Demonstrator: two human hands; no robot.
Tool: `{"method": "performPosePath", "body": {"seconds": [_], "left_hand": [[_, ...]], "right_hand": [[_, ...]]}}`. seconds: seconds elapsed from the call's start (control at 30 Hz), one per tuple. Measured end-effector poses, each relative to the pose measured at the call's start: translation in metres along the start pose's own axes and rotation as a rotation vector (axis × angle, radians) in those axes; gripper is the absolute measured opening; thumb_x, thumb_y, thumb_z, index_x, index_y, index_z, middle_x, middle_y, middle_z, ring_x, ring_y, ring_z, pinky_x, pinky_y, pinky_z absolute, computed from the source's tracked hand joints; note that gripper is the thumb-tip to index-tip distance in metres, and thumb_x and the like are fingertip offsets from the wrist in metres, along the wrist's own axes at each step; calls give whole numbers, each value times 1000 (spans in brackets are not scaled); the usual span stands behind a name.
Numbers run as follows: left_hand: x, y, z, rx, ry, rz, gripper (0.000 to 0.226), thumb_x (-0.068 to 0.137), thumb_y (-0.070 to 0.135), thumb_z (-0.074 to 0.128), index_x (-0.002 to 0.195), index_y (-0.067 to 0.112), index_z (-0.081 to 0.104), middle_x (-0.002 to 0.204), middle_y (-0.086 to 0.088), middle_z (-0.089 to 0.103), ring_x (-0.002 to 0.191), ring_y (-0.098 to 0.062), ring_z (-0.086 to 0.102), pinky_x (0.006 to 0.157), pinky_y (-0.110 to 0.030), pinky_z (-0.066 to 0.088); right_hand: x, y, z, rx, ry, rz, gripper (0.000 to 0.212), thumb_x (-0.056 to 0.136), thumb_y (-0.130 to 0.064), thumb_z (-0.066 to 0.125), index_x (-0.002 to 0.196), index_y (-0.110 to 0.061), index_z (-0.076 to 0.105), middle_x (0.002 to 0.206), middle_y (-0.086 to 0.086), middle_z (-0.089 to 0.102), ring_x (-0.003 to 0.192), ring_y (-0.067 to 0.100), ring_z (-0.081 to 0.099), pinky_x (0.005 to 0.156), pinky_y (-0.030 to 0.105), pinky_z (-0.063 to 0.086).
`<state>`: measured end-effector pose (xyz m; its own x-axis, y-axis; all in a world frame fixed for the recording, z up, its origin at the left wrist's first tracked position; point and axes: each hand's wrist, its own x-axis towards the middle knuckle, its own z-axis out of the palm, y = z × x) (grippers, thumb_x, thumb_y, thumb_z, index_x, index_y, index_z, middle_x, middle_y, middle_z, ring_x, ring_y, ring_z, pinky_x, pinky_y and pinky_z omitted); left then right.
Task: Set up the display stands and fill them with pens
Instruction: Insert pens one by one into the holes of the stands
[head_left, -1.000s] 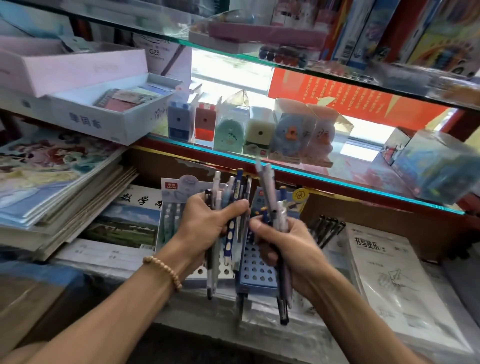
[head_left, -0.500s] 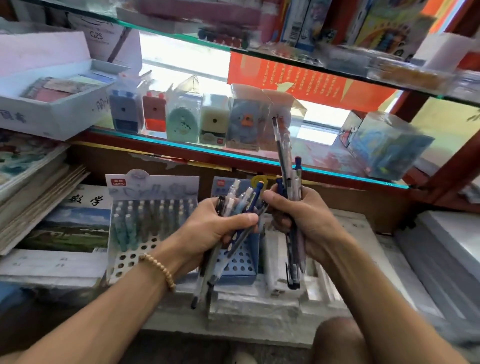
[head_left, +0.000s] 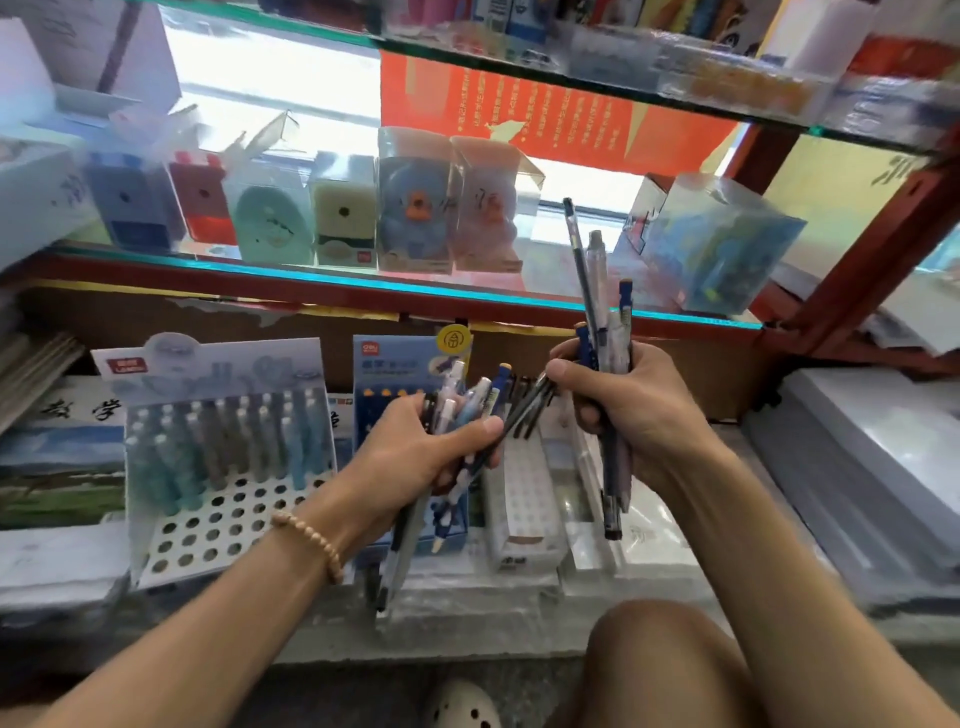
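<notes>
My left hand (head_left: 415, 457) grips a fanned bundle of pens (head_left: 467, 400), tips pointing down over the blue display stand (head_left: 395, 369). My right hand (head_left: 628, 410) holds a second bundle of pens (head_left: 597, 291) upright, its ends sticking up above my fist. To the left stands a white display stand (head_left: 228, 525) with round holes; its back rows are filled with pale blue and grey pens, its front holes are bare. The blue stand's tray is mostly hidden behind my left hand.
A glass shelf (head_left: 363, 280) above carries boxed pencil sharpeners (head_left: 343, 208) and a clear box (head_left: 722, 239). Notebooks (head_left: 57, 462) lie left, wrapped paper stacks (head_left: 872, 483) right. A long white box (head_left: 524, 509) lies between my hands. My knee (head_left: 660, 670) is below.
The view has swung right and upward. My right hand moved a little right, away from my left, with its pens still upright. Both hands keep their bundles.
</notes>
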<state>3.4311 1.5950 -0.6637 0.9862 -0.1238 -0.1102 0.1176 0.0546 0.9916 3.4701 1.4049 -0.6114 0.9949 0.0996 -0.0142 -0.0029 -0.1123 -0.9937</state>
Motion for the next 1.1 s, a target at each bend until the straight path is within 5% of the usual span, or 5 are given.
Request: {"method": "performPosePath", "body": {"seconds": [0.17,0.3,0.47,0.63,1.1], "left_hand": [[18,-16,-7,30,178,-62,34,90,30,69,65,7,65,49,2,57,45,-13,42,48,-22,41],[25,-25,-9,-31,208,-91,29,89,30,69,80,2,65,56,-6,60,47,-16,48,50,-25,43],[32,-30,-9,-75,214,-98,25,92,26,66,94,1,62,52,-3,55,39,-11,42,38,-21,37],[35,-35,-1,-31,164,-92,30,92,27,66,97,-2,62,52,-3,54,42,-14,41,40,-23,35],[37,-36,-3,-3,172,-83,36,92,29,66,101,-6,62,55,-3,53,41,-12,41,40,-22,36]], "right_hand": [[16,5,-35,82,382,-110,12,83,-7,78,78,-12,69,59,1,57,42,8,45,44,20,41],[29,31,-34,-196,524,-149,18,81,-11,80,72,-19,66,61,-2,60,46,8,51,50,26,46],[51,50,-17,-469,500,-195,14,83,-20,80,76,-17,68,69,-4,64,59,13,62,61,31,54],[57,60,-11,-589,428,-196,14,87,-19,76,82,-14,64,71,-5,59,59,1,52,47,3,34],[63,69,-11,-683,322,-211,14,84,-21,78,83,-10,69,76,1,65,74,21,63,73,39,57]]}}
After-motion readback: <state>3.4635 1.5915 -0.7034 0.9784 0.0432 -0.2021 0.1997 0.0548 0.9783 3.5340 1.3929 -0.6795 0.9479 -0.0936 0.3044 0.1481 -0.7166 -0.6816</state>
